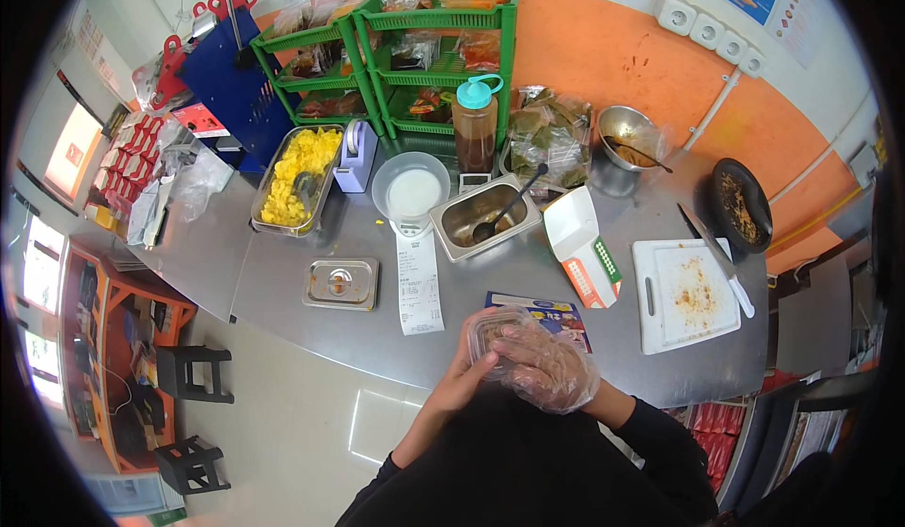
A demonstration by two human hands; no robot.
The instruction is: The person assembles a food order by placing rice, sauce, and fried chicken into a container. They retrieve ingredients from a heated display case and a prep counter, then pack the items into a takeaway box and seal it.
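Observation:
My left hand [464,369] is bare and closed round the side of a clear plastic tub [484,327], its thumb toward me. My right hand [551,369] wears a loose clear plastic glove. Its fingers are bent and reach into or over the tub's opening; what they hold, if anything, is hidden. Just beyond the tub lies a blue printed packet or leaflet [568,319], partly covered by my hands. An open white, orange and green paper food box [575,235] stands past it. A long paper receipt [418,287] lies to the left.
Behind stand a steel tray of yellow pieces [332,150], a white bowl [385,180], a steel pan with a black ladle [443,218] and a sauce bottle [474,131]. A lidded steel container [368,287] sits left. Rightward, a knife [718,255] rests on a white cutting board [660,338].

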